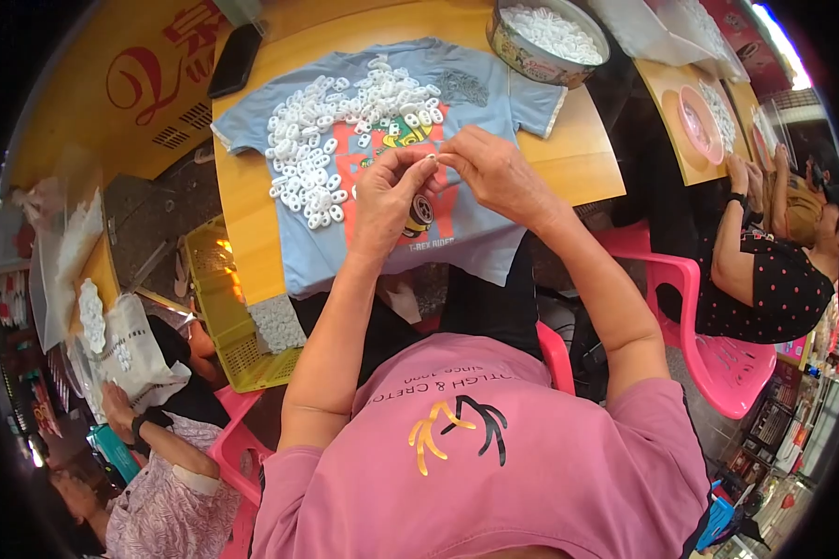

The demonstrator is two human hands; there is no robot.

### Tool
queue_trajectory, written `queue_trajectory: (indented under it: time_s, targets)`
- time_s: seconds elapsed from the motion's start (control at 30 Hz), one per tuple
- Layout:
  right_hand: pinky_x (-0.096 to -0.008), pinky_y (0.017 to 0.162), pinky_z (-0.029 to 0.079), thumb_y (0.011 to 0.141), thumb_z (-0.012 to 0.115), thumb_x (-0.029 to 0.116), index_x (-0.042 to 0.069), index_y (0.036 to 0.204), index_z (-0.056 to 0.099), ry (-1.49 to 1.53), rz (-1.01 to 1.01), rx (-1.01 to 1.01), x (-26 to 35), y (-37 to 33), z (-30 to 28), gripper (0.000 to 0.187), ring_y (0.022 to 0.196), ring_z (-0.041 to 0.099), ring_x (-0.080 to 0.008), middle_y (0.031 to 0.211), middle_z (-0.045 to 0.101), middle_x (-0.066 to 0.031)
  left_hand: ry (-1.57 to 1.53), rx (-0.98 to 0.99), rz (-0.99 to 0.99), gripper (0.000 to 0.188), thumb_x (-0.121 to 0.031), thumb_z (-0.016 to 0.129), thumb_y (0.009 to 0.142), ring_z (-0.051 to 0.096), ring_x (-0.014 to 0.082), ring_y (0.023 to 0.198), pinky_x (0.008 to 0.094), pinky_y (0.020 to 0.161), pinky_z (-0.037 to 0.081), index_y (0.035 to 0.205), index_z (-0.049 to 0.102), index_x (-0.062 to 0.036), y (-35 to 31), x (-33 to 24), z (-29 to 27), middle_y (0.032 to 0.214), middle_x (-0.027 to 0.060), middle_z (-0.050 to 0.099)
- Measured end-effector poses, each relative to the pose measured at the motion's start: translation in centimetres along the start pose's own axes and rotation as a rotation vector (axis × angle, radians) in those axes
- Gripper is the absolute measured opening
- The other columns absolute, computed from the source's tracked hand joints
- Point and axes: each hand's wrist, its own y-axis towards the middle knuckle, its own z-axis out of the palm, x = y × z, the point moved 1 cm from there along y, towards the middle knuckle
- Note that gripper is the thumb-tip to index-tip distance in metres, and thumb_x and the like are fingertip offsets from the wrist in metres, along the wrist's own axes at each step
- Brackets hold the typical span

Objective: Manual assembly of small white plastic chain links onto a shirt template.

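From the middle of a soft blue shirt (331, 252), a yellow plastic lattice crate (226, 321) stood at eight o'clock, and a flat black phone (236, 61) at ten on the smooth wooden table (245, 216). White two-holed ovals (306, 147) lay heaped on the cloth around ten. The left hand (387, 191) pinched a tiny pale piece (431, 157) over the shirt's centre. The right hand (503, 177) met it, fingertips bunched; whether they gripped the piece could not be told. At two, a round tin (541, 70) held more ovals.
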Motion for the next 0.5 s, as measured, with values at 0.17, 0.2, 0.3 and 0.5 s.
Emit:
queue_trajectory:
  time_s: [0.17, 0.2, 0.3, 0.5]
  targets:
    - [-0.0403, 0.062, 0.046, 0.088, 0.063, 0.004, -0.001, 0.091, 0.057, -0.022, -0.061, 0.063, -0.2, 0.2, -0.2, 0.008, 0.072, 0.057, -0.0366, 0.082, 0.056, -0.0166, -0.015, 0.016, -0.005, 0.012, -0.007, 0.063, 0.093, 0.062, 0.0099, 0.069, 0.0224, 0.064, 0.051, 0.099, 0.062, 0.0028, -0.2, -0.4, 0.0, 0.081, 0.0066, 0.067]
    - [-0.0406, 0.062, 0.045, 0.088, 0.062, 0.002, -0.001, 0.091, 0.057, -0.002, -0.074, 0.067, -0.3, 0.1, -0.1, 0.007, 0.071, 0.057, -0.0366, 0.081, 0.055, -0.0166, -0.044, 0.037, -0.016, 0.011, -0.007, 0.064, 0.092, 0.062, 0.0101, 0.07, 0.0224, 0.063, 0.051, 0.098, 0.062, 0.0026, -0.1, -0.3, 0.0, 0.081, 0.0065, 0.067]
    - [-0.0409, 0.061, 0.045, 0.087, 0.062, 0.0, -0.001, 0.089, 0.056, 0.045, -0.084, 0.08, -0.6, 0.1, 0.2, 0.006, 0.071, 0.057, -0.0361, 0.079, 0.054, -0.0161, -0.062, 0.051, -0.019, 0.01, -0.007, 0.064, 0.092, 0.062, 0.01, 0.069, 0.0222, 0.062, 0.051, 0.097, 0.062, 0.0021, -0.1, -0.1, -0.1, 0.082, 0.0064, 0.067]
    - [-0.0392, 0.06, 0.046, 0.086, 0.06, -0.003, 0.0, 0.089, 0.058, 0.073, -0.049, 0.04, -0.3, -0.3, 1.2, 0.005, 0.071, 0.059, -0.0336, 0.077, 0.056, -0.0152, 0.015, 0.063, 0.012, 0.011, -0.008, 0.063, 0.093, 0.062, 0.0089, 0.069, 0.0217, 0.062, 0.051, 0.098, 0.062, 0.0017, 0.1, 0.3, -0.2, 0.081, 0.0059, 0.067]
